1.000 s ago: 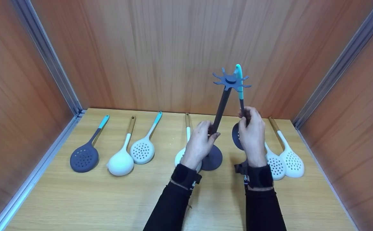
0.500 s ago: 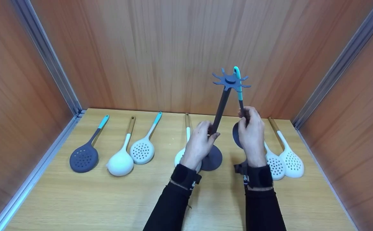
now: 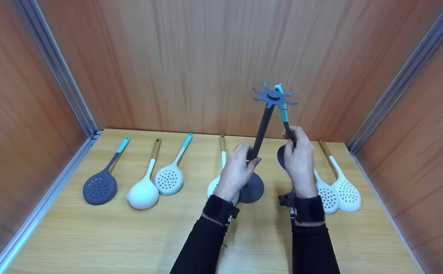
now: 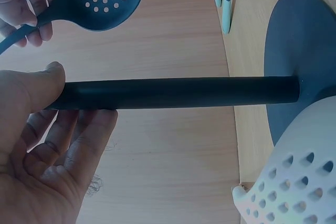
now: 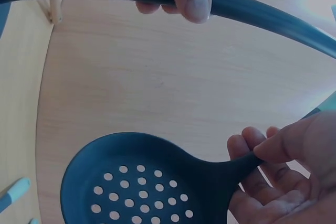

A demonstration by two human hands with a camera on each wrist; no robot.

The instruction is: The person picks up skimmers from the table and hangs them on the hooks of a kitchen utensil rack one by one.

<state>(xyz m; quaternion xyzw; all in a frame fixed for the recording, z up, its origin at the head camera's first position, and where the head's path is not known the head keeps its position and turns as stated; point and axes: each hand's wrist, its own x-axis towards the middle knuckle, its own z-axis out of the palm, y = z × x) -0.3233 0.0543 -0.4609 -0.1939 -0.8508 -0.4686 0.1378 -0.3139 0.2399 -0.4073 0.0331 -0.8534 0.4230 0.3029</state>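
My left hand (image 3: 239,167) grips the upright pole of a dark utensil stand (image 3: 264,129), with several curved hooks at the top and a round base (image 4: 294,40) on the table. In my right hand (image 3: 300,163) a dark skimmer (image 5: 131,192) is pinched by the neck, thumb on one side and fingers on the other. Its round perforated head hangs down in the air, partly behind my right hand in the head view. The turquoise handle (image 3: 284,113) points up, its curved end overlapping the stand's hooks in that view.
Left lie another dark skimmer (image 3: 99,187), a white ladle (image 3: 143,193) and a white skimmer (image 3: 169,179). A white perforated utensil (image 3: 212,185) is partly behind my left hand. Two white slotted utensils (image 3: 347,194) lie right. Wooden panels (image 3: 206,68) enclose the back and sides.
The skimmer's turquoise handle end has tilted left and dropped toward the stand's hooks, and its head has turned more edge-on. My left hand and the stand stay put.
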